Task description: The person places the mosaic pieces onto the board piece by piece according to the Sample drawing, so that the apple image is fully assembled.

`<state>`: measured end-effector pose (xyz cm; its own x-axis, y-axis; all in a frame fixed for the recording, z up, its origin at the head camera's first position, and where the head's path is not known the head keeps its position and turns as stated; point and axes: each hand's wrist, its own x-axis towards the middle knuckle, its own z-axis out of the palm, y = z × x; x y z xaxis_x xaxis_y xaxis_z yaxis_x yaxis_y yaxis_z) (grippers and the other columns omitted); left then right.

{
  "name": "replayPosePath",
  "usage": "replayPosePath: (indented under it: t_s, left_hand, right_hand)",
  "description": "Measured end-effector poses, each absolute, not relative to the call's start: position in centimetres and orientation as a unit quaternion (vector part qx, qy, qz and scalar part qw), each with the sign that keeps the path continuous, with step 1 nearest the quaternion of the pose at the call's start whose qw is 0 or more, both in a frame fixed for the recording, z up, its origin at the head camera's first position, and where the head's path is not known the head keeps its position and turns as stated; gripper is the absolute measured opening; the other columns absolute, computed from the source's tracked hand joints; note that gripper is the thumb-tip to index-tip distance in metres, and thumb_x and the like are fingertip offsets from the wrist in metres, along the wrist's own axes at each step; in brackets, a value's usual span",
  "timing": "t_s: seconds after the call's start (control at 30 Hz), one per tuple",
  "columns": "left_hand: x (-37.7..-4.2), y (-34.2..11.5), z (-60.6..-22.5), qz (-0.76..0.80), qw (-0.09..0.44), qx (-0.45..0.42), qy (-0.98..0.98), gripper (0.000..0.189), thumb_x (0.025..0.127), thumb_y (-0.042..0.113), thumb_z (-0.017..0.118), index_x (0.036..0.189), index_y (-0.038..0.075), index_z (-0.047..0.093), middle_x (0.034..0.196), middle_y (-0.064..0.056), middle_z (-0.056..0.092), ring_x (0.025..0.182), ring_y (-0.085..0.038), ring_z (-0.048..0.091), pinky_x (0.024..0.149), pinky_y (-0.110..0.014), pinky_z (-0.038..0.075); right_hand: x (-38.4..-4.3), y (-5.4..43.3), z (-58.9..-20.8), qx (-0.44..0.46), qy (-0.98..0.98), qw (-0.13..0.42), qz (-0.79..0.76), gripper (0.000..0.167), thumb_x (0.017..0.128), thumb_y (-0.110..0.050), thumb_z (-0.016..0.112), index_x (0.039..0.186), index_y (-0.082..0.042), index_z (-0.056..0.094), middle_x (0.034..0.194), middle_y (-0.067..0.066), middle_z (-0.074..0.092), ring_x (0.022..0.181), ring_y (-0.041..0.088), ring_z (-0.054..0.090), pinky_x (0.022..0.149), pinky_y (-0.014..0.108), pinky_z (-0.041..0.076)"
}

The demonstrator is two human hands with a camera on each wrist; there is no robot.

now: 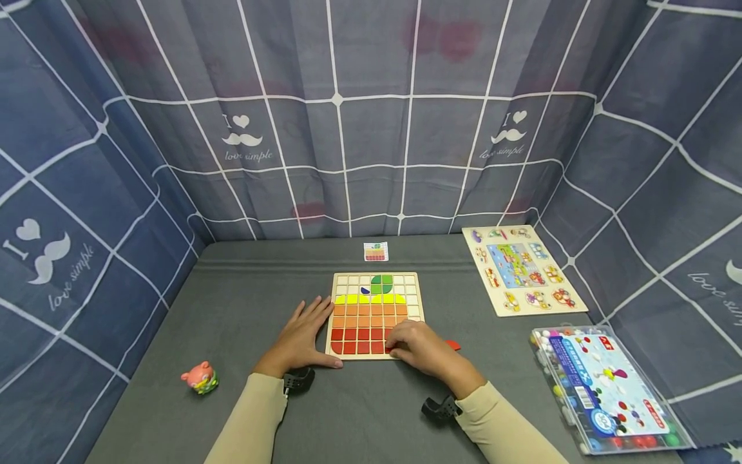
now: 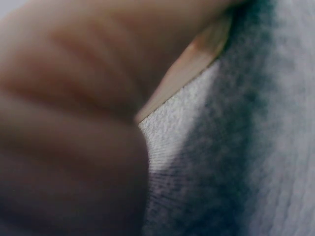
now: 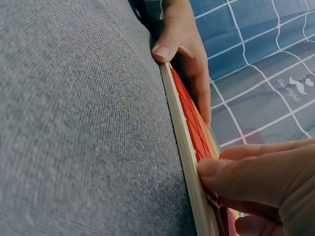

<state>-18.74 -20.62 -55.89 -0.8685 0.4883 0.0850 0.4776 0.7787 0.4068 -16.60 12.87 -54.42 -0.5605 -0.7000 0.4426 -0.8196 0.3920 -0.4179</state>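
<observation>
A square wooden board (image 1: 377, 316) lies on the grey table, its grid filled with rows of red, orange and yellow tiles below a green leaf shape (image 1: 381, 284) and a small dark blue piece (image 1: 365, 290). Fingers spread, my left hand (image 1: 301, 335) rests along the board's left side, thumb at the near left corner. My right hand (image 1: 420, 348) pinches a red tile (image 3: 210, 194) low over the bottom row; its fingers hide most of the tile. Partly behind that hand, another red piece (image 1: 453, 345) lies on the table. The left wrist view is mostly blurred hand and cloth.
A small pattern card (image 1: 376, 252) stands beyond the board. To the right are a wooden picture puzzle (image 1: 524, 270) and a clear case (image 1: 608, 390) of coloured balls. A pink pig figurine (image 1: 201, 377) sits at the left. Grid-patterned curtains (image 1: 371, 135) enclose the table.
</observation>
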Motion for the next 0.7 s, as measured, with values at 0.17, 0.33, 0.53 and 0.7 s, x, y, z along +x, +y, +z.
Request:
replayPosePath:
  t_s: [0.17,0.33,0.53,0.7]
  left_hand:
    - [-18.8,-20.6,-56.0,0.211,0.014,0.255,0.944,0.144,0.060,0.090,0.078,0.167,0.007,0.031,0.172,-0.011,0.025,0.158,-0.033,0.017,0.125,-0.059,0.004]
    - [-18.8,-20.6,-55.9,0.211,0.014,0.256,0.943,0.144,0.060,0.091,0.077,0.167,0.007,0.031,0.172,-0.011,0.025,0.158,-0.033,0.016,0.125,-0.059,0.004]
    - [-18.9,-20.7,-56.1,0.208,0.012,0.259,0.943,0.144,0.060,0.092,0.077,0.167,0.008,0.031,0.172,-0.011,0.025,0.158,-0.033,0.016,0.125,-0.059,0.004]
    - [-18.9,-20.7,-56.1,0.218,0.005,0.263,0.940,0.143,0.060,0.091,0.078,0.167,0.008,0.031,0.172,-0.010,0.025,0.158,-0.033,0.016,0.125,-0.059,0.003]
  right_hand:
    - [-16.7,13.9,-54.4,0.439,-0.819,0.142,0.342,0.016,0.085,0.002,0.086,0.096,-0.008,0.079,0.097,-0.002,0.073,0.093,0.014,0.067,0.079,0.035,0.058]
    - [-16.9,17.1,-53.5,0.370,-0.842,0.169,0.355,0.021,0.087,0.012,0.076,0.099,-0.006,0.079,0.101,0.000,0.074,0.086,0.012,0.064,0.069,0.034,0.055]
    - [-16.1,21.5,-53.5,0.304,-0.879,0.119,0.348,0.029,0.089,0.016,0.071,0.102,-0.008,0.080,0.107,-0.002,0.071,0.083,0.009,0.062,0.068,0.032,0.054]
    - [-15.2,24.0,-54.2,0.303,-0.888,0.096,0.332,0.038,0.082,0.019,0.070,0.104,-0.010,0.080,0.113,-0.002,0.070,0.101,0.019,0.065,0.081,0.043,0.057]
